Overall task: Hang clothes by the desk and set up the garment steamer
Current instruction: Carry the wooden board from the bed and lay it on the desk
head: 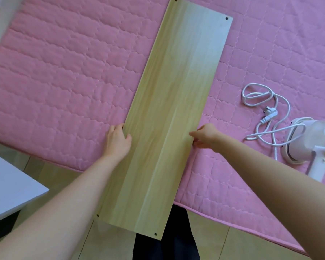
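A long pale wooden board (pixel 173 102) with a small hole at each corner lies lengthwise across the pink quilted bed (pixel 64 72), its near end overhanging the bed's edge. My left hand (pixel 117 142) grips the board's left edge, thumb on top. My right hand (pixel 204 136) pinches the right edge at about the same height. A white handheld garment steamer (pixel 306 145) lies on the bed at the right, its white cord (pixel 274 117) and plug (pixel 266 114) coiled loosely beside it. No clothes are in view.
A white desk corner (pixel 11 186) sits at the lower left, close to the bed. Light wood floor (pixel 214 243) shows below the bed's edge, along with my dark trousers (pixel 169 248).
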